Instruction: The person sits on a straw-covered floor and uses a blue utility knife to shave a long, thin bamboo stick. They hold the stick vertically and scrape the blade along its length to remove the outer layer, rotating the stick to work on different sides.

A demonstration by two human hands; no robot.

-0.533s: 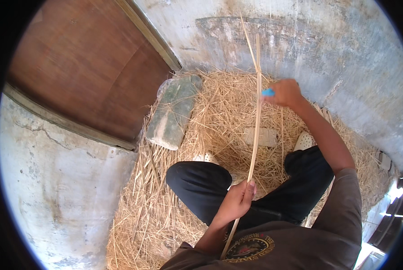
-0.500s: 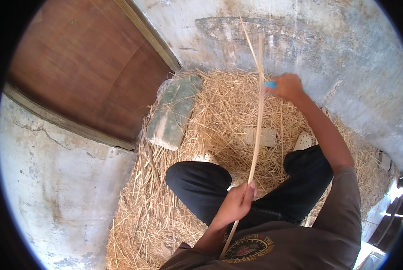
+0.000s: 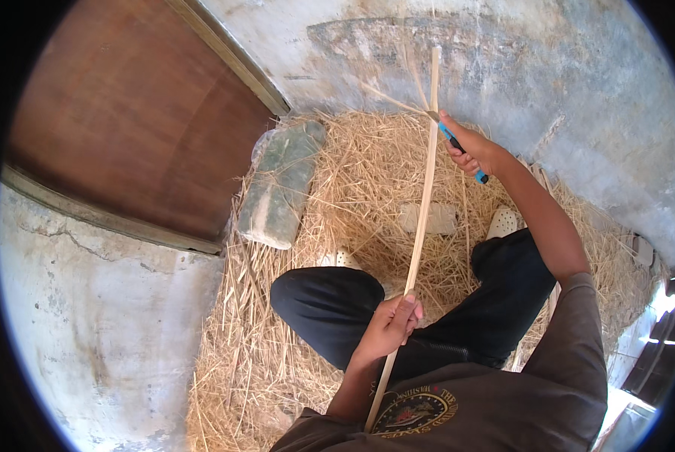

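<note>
1. We grip a long, pale bamboo-like strip [image 3: 423,203] in our left hand [image 3: 388,328], fingers curled closed around its lower part and the thumb lying along it.
2. The strip stands out in front of us, from the dark shirt [image 3: 495,403] at its lower end, up between our bent knees, to a tip seen against the weathered wall [image 3: 548,68].
3. Our right hand [image 3: 473,151] is wrapped around a blue-and-black craft knife [image 3: 453,138], its blade angled up to the strip's upper part.
4. Thin slivers [image 3: 391,97] splay leftward from that spot; some are blurred, so we cannot count them surely.
5. Loose straw [image 3: 254,354] covers the floor around us, with a greenish block [image 3: 283,184] lying on it to our left.
6. We judge the step in hand to be paring slivers off the strip.
7. The next move, we think, calls for a firm left hold, a shallow blade angle, and the cutting edge directed clear of the left fingers.
</note>
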